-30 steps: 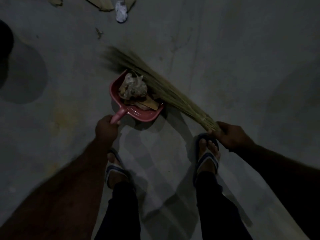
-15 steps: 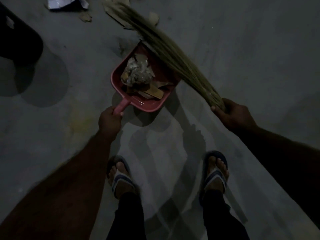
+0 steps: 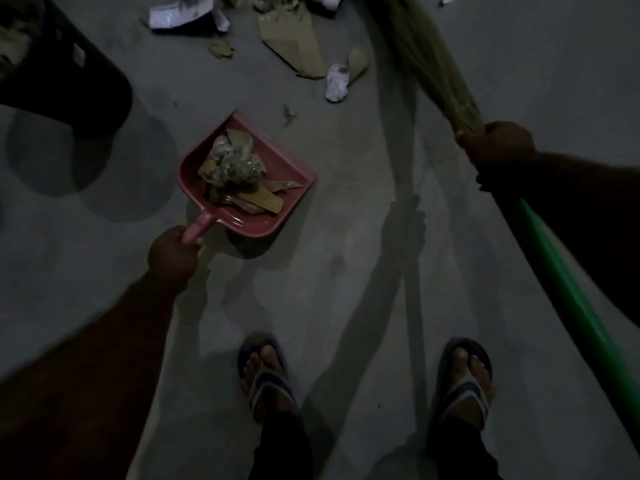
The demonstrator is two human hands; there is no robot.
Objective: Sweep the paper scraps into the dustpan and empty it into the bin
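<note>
Right, your left hand [image 3: 173, 252] grips the dustpan [image 3: 291, 161] by its stub handle [image 3: 200, 227]. The pan looks lifted just off the floor [image 3: 346, 278]. The load [image 3: 235, 168] is crumpled paper and card: light and loose, likely to slide out if the lip dips, so keep the handle end low. Your right hand [image 3: 495, 143], well apart, is clamped on the broom [image 3: 450, 88] where soft bristles [image 3: 412, 36] meet the green shaft [image 3: 561, 271], a good stiff hold. More scraps [image 3: 294, 43] lie ahead. The bin [image 3: 69, 74] is far left.
</note>
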